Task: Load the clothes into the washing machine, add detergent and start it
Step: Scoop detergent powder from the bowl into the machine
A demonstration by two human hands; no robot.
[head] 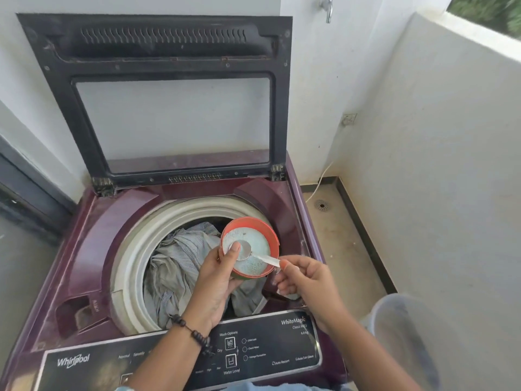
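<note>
A maroon top-load washing machine (93, 238) stands with its black lid (158, 108) raised against the wall. Grey clothes (174, 266) fill the drum inside the white ring. My left hand (217, 280) holds an orange tub of pale detergent powder (253, 249), tilted toward me over the drum's right side. My right hand (304, 280) pinches the handle of a metal spoon (248, 251) whose bowl rests in the powder. The black control panel (282, 348) runs along the front edge under my wrists.
White walls close in on the right and behind. A tap (327, 8) sticks out above the lid. A white cable (318, 184) and a floor drain (322, 205) lie on the tiled floor to the right. A translucent lid-like shape (406, 342) blurs the lower right.
</note>
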